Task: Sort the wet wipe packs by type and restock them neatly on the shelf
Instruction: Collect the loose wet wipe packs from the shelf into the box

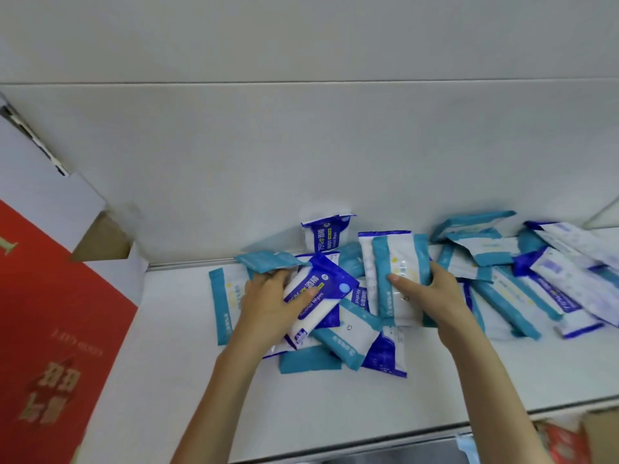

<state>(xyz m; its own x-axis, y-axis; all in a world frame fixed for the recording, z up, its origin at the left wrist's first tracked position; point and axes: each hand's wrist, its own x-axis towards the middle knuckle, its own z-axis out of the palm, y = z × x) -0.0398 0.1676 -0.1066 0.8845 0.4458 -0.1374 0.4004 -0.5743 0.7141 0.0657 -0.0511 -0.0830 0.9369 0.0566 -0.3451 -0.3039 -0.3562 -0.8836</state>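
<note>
A jumbled heap of wet wipe packs lies on the white shelf point(187, 380). Some are dark blue and white alcohol wipes, others teal and white. My left hand point(268, 306) grips a dark blue alcohol wipe pack point(318, 293) at the heap's left side, with a teal pack point(268, 261) just above its fingers. My right hand point(425, 289) holds a teal and white pack point(400, 262) upright in the middle of the heap. One dark blue pack point(326, 234) leans against the back wall. More mixed packs point(536, 279) spread off to the right.
A red box with gold lettering point(50, 329) and an open cardboard carton point(100, 236) stand at the shelf's left end. The white back wall point(301, 162) rises behind the heap. Below the shelf's front edge point(435, 433), red and blue goods show at the lower right.
</note>
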